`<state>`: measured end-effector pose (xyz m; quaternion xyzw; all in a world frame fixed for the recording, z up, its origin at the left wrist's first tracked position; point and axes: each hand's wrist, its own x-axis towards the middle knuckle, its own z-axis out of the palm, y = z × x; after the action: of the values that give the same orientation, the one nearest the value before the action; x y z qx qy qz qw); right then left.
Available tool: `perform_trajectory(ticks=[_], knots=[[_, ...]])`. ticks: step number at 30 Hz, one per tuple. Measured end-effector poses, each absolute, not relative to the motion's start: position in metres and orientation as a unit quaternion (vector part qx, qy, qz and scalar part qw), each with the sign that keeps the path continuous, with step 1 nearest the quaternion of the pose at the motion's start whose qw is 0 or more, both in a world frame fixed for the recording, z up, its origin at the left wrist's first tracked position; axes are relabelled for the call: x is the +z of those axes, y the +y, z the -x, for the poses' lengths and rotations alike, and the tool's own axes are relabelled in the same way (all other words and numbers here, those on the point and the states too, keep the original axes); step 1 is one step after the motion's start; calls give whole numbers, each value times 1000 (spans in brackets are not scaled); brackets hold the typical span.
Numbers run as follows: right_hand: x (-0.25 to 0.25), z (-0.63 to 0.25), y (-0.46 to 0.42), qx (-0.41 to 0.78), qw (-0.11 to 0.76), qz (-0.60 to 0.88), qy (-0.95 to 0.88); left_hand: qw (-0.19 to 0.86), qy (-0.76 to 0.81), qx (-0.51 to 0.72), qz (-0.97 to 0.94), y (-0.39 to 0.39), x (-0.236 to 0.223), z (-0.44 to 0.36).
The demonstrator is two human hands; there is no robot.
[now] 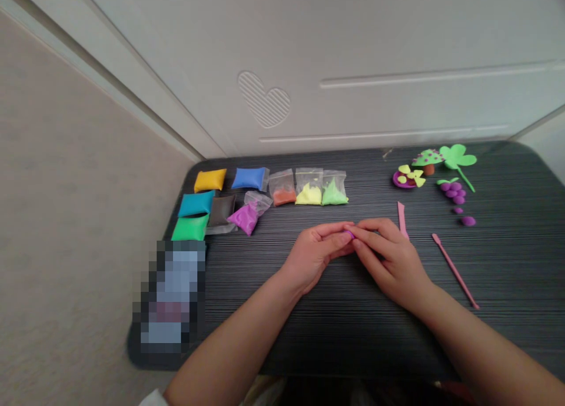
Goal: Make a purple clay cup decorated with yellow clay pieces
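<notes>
My left hand point(312, 253) and my right hand point(392, 262) meet over the middle of the table. Between their fingertips is a small piece of purple modelling clay point(349, 234), mostly covered by the fingers. The fingers of both hands are pinched together on it. Just past my right hand lies a pink clay knife point(401, 218), its lower end hidden behind the knuckles. Farther right, a thin pink modelling tool point(455, 272) lies slantwise. Behind it are a purple clay grape bunch point(453, 190) and two loose purple lumps, the larger an oval one point(468, 221).
Several clay packets line the left, among them an opened purple bag point(245, 218) and a yellow bag point(309, 188). A pixelated device point(174, 294) lies front left. A clay mushroom point(428, 159), a green clover point(457, 157) and a purple dish point(399, 181) stand back right, near a white panel point(397, 35).
</notes>
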<state>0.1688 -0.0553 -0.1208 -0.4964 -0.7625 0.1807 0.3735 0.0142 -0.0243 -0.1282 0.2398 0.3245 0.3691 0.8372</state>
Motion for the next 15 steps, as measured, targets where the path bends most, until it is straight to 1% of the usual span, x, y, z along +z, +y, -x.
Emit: perform_trajectory(ticks=[3,7,9,11,13,15], knots=[[-120,-169,-57,178,375,511,-752,833,331,367,-249,-23,-128,-14],[-121,-169,-58,155,402,527,-732,852,317,343,-237,-30,-127,-19],[-123,-169,-55,134,399,516,-746,866,305,326,-226,-38,-126,-26],[-123,-170,-50,91,373,506,-773,887,277,311,-198,-46,-124,-31],[-121,-170,-47,20,339,514,-788,906,238,328,-125,-51,-119,-35],[-116,-169,-49,-50,308,529,-789,924,207,308,-88,-54,-113,-36]])
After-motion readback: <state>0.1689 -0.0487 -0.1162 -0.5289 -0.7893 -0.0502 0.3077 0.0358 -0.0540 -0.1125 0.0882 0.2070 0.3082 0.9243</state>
